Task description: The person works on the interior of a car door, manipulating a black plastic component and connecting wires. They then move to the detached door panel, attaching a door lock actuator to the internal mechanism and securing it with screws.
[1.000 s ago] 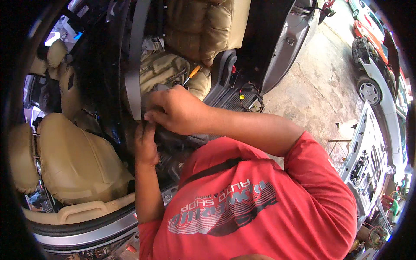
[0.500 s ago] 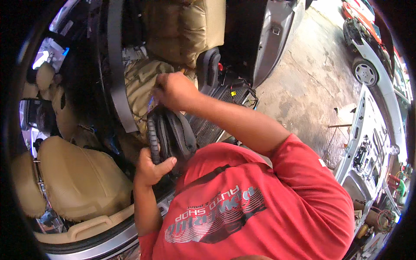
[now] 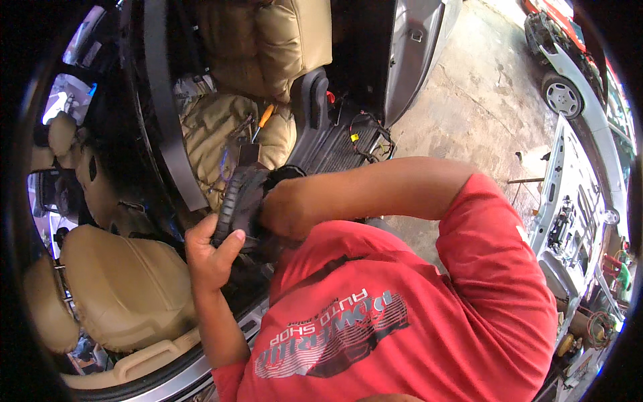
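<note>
My left hand (image 3: 213, 253) grips a black part with a ribbed, curved edge (image 3: 231, 204), its thumb on the near side. Over the same black part lies my right hand (image 3: 284, 209), turned downward; its fingers are hidden, so I cannot see whether they hold anything. Just beyond, a screwdriver with an orange handle (image 3: 266, 115) rests on the crumpled tan seat cover (image 3: 218, 127). A small dark flat piece (image 3: 250, 154) shows between the screwdriver tip and the black part.
A tan seat (image 3: 295, 40) stands ahead, another tan seat (image 3: 127, 288) at left. Loose wiring (image 3: 375, 137) lies at the ribbed sill beside the open car door (image 3: 415, 60). To the right, a detached door panel (image 3: 559, 221) leans near a silver car (image 3: 586, 100).
My right hand has come back from the seat cover to the black part, uncovering the screwdriver. The black part and my left hand have shifted slightly left, and the view has moved a little.
</note>
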Action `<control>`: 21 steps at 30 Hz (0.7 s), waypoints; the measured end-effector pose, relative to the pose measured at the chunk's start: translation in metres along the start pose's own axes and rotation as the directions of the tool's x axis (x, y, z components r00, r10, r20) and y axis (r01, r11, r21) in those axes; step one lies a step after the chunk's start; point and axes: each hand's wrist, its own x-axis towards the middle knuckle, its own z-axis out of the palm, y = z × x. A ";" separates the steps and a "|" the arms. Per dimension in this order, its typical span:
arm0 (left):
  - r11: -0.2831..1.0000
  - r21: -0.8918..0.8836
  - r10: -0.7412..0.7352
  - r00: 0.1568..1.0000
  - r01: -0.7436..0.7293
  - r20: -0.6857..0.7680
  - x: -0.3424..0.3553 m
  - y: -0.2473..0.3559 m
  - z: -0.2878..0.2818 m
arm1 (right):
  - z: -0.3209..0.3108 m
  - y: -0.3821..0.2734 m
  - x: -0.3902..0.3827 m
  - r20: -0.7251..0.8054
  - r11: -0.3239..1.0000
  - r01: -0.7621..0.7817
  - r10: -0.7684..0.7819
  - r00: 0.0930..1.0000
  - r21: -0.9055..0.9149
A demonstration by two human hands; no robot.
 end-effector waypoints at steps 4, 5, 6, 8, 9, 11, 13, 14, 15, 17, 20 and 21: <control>0.955 0.241 0.143 0.980 -0.173 0.139 0.013 0.024 -0.008 | -0.030 -0.014 0.024 0.080 0.968 0.214 -0.205 0.976 -0.128; 0.946 0.246 0.182 0.973 -0.212 0.138 0.015 0.030 -0.012 | -0.039 0.003 0.026 0.077 0.944 0.309 -0.302 0.950 -0.113; 0.938 0.253 0.212 0.970 -0.236 0.118 0.012 0.034 -0.018 | -0.044 -0.001 0.020 0.078 0.976 0.169 -0.181 0.980 0.139; 0.915 0.288 0.263 0.959 -0.283 0.104 0.009 0.036 -0.023 | -0.056 -0.009 0.003 0.071 0.762 -0.105 0.078 0.994 0.639; 0.907 0.301 0.266 0.955 -0.293 0.129 0.012 0.036 -0.021 | -0.045 -0.012 0.012 0.079 0.843 -0.124 0.097 0.992 0.524; 0.885 0.313 0.294 0.935 -0.344 0.196 0.012 0.035 -0.015 | -0.017 -0.021 0.038 0.086 0.951 -0.146 0.127 0.988 0.271; 0.843 0.333 0.343 0.898 -0.424 0.275 0.004 0.047 -0.003 | 0.002 -0.036 0.064 0.125 0.985 0.090 -0.109 0.986 0.146; 0.846 0.313 0.333 0.887 -0.431 0.321 0.007 0.039 0.009 | 0.017 -0.034 0.070 0.158 0.986 0.102 -0.122 0.980 0.129; 0.840 0.302 0.334 0.868 -0.451 0.366 0.013 0.042 0.017 | 0.024 -0.035 0.067 0.152 0.988 0.081 -0.101 0.983 0.132; 0.819 0.307 0.347 0.845 -0.484 0.408 0.011 0.039 0.022 | 0.030 -0.036 0.074 0.128 0.990 0.047 -0.064 0.990 0.130; 0.787 0.335 0.390 0.839 -0.518 0.379 0.011 0.035 0.022 | 0.036 -0.030 0.087 0.104 0.990 -0.009 -0.006 0.995 0.141; 0.812 0.310 0.379 0.850 -0.495 0.365 0.017 0.040 0.022 | 0.039 -0.027 0.082 0.100 0.988 -0.046 0.031 0.994 0.147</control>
